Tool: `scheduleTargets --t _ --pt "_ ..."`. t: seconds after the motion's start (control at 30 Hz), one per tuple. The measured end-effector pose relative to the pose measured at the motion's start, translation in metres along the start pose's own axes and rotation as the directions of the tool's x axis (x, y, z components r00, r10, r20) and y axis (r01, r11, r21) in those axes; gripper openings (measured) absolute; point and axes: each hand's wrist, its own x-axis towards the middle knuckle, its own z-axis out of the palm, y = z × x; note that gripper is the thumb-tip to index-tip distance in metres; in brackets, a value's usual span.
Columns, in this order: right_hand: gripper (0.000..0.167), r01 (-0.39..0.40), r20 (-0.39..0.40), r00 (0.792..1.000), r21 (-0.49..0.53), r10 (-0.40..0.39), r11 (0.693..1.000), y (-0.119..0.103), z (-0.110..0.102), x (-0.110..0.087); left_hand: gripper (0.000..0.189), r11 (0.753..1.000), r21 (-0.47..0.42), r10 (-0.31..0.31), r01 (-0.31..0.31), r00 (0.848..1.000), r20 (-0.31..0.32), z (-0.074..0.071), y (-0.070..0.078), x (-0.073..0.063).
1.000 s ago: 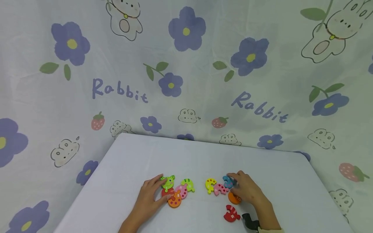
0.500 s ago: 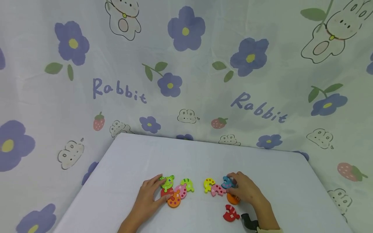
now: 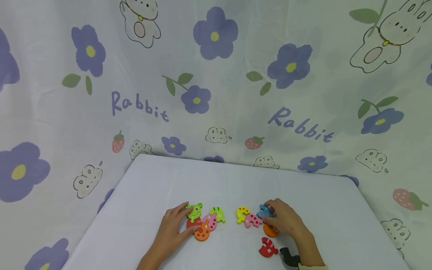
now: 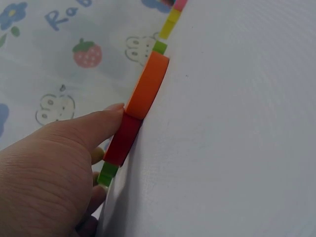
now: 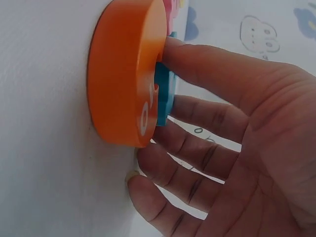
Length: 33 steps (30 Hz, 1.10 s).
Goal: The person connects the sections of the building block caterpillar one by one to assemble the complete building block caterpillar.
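Observation:
A row of flat jigsaw caterpillar pieces lies at the centre left of the head view: a green face piece [image 3: 194, 212], a red piece [image 4: 123, 140], an orange piece [image 3: 202, 231], a pink piece [image 3: 210, 222] and a green striped piece [image 3: 217, 214]. My left hand [image 3: 174, 226] holds the row's left end, fingers at the face, thumb on the red. My right hand [image 3: 287, 218] pinches a blue piece [image 3: 264, 212] by thumb and fingers. It adjoins a dotted pink piece [image 3: 253, 220] linked to a yellow piece [image 3: 242, 214]. An orange end piece [image 5: 123, 74] lies under the thumb.
A loose red piece [image 3: 267, 247] lies nearer me, below the orange end piece. Beside it a black wrist mount [image 3: 289, 258] sits at the right forearm. The white table [image 3: 162, 176] ends at a rabbit-print curtain [image 3: 233, 86].
The yellow and dotted pink pieces have shifted slightly left. My right hand keeps its pinch on the blue piece with small movement. The left hand and its row stay put.

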Motion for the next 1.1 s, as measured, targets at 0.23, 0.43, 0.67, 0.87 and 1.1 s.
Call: scheduleTargets --t 0.23,0.43,0.67,0.87,1.1 --pt "0.053 0.026 -0.01 1.0 0.031 -0.025 0.999 -0.0008 -0.0014 -0.0001 0.067 1.0 0.001 0.004 -0.004 1.0 0.0 -0.0005 0.0004 0.0002" --pt "0.052 0.019 -0.01 1.0 0.069 -0.019 0.997 -0.0021 -0.0027 -0.0008 0.067 1.0 0.0 -0.003 0.003 1.0 0.003 -0.0013 0.0013 0.001" --pt "0.054 -0.002 -0.001 1.0 0.092 0.002 0.996 -0.0041 -0.0014 -0.0002 0.067 1.0 0.006 -0.007 0.006 1.0 0.006 -0.0012 0.0012 0.0018" --pt "0.054 0.021 -0.01 1.0 0.092 -0.02 0.996 -0.0062 -0.0004 -0.0007 0.067 1.0 0.002 0.002 -0.002 1.0 -0.003 -0.0005 0.0006 0.0002" --pt "0.051 0.038 -0.025 0.999 0.089 -0.036 0.995 -0.0074 0.0001 -0.0027 0.067 1.0 -0.004 0.012 -0.012 1.0 -0.004 0.0009 -0.0015 -0.0002"
